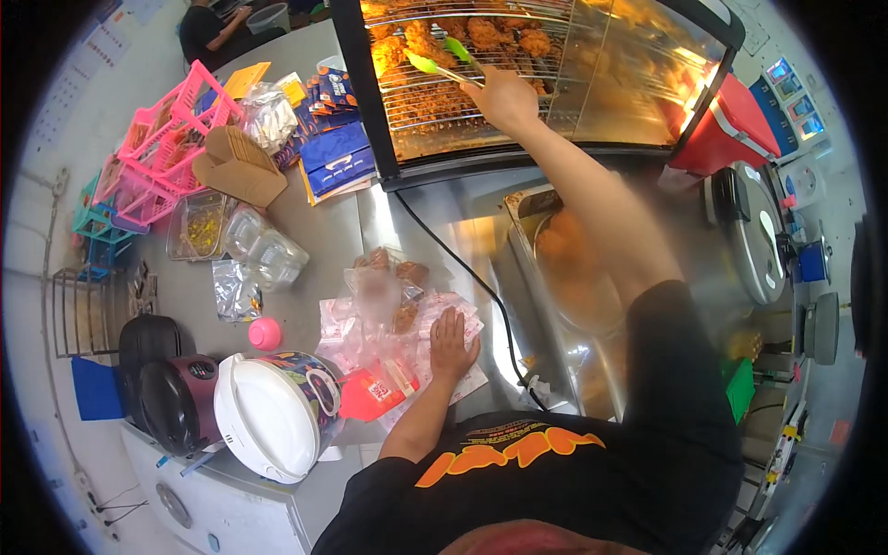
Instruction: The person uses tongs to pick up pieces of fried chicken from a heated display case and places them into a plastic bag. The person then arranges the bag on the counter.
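My right hand (505, 100) grips a pair of tongs with green tips (423, 64) inside the lit food warmer (444, 158). The tips are at a piece of fried chicken (422, 40) on the wire rack; whether they pinch it cannot be told. On the counter, my left hand (451, 347) lies palm down with fingers together on printed wrapping paper (444, 312). Just left of it, clear plastic bags (378, 295) with brown food inside rest on the paper. A red printed packet (378, 392) lies near my left wrist.
A black cable (485, 288) crosses the counter. Under my right arm stands a metal tray (527, 229) with breaded food. To the left are a white-lidded rice cooker (267, 420), a pink cup (264, 334), clear containers (263, 246) and pink baskets (163, 149). Another person (208, 35) sits far off.
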A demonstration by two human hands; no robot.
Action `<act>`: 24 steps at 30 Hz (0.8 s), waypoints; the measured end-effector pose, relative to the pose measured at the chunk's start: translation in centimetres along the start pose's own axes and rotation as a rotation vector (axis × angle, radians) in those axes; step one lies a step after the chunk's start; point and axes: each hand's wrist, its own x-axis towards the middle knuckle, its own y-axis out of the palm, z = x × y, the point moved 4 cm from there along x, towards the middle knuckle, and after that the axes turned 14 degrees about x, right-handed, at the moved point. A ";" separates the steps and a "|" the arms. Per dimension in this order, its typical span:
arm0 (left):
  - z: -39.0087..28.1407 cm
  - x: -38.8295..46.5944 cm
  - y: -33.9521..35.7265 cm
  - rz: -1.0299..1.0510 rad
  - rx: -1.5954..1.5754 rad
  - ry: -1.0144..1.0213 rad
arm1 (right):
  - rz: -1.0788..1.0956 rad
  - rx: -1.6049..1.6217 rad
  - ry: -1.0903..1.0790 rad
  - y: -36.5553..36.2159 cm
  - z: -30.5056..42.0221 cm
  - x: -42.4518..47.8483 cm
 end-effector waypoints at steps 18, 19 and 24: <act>-1.1 0.0 0.9 -0.008 0.109 0.052 | 0.383 -0.074 0.620 -14.3 -17.9 -34.7; -1.1 0.0 0.9 -0.012 0.117 0.054 | 0.433 -0.125 0.643 -13.3 -17.7 -36.0; -1.1 0.0 0.9 -0.026 0.114 0.070 | 0.416 -0.234 0.391 -9.3 -14.8 -36.5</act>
